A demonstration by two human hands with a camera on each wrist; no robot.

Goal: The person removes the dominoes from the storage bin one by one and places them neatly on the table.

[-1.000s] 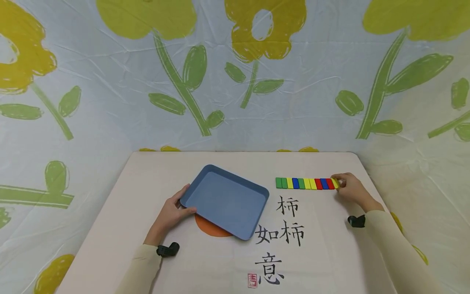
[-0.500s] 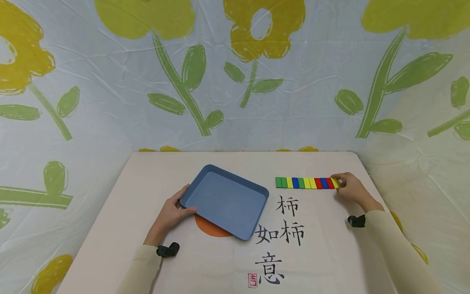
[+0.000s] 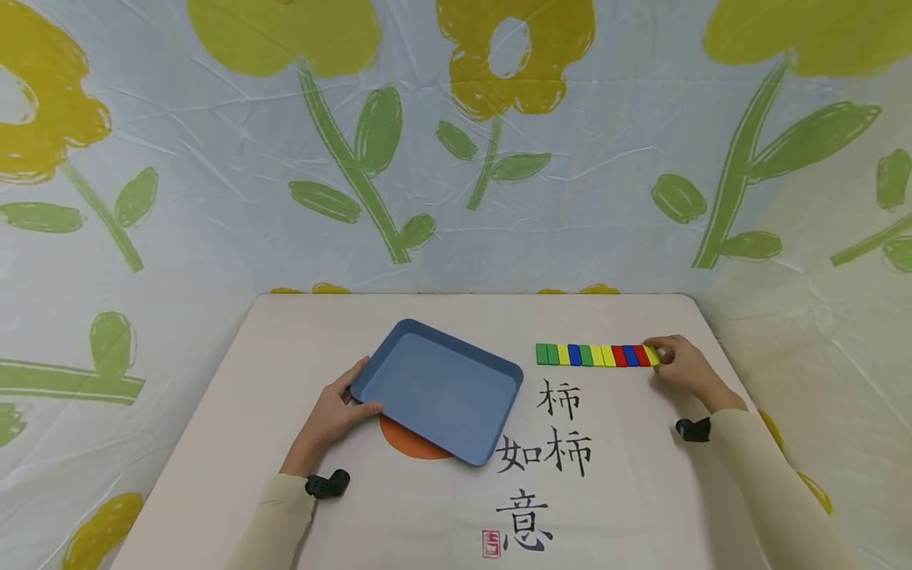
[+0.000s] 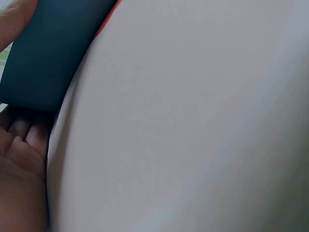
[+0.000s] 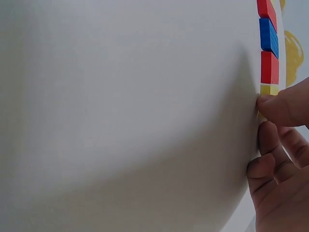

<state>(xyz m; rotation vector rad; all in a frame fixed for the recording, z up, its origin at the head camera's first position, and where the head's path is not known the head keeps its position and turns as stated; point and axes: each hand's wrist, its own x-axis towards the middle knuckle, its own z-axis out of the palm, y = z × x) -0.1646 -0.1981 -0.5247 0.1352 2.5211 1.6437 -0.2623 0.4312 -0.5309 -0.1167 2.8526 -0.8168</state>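
Observation:
A blue-grey rectangular tray (image 3: 438,392) lies turned at an angle left of the table's middle. My left hand (image 3: 335,409) grips its left corner, thumb along the near rim and fingers round the left side. In the left wrist view the tray's outer wall (image 4: 46,58) fills the space between thumb and curled fingers. To the right, flat coloured blocks (image 3: 584,355) in green, yellow, blue and red form a straight row, side by side. My right hand (image 3: 682,366) pinches the yellow block (image 5: 269,90) at the row's right end, partly covering it.
The table is covered by a pale cloth (image 3: 627,491) with black brushed characters (image 3: 523,518) and a red seal print. An orange printed patch (image 3: 409,439) shows from under the tray. A flower-patterned curtain (image 3: 591,222) stands behind the table's far edge.

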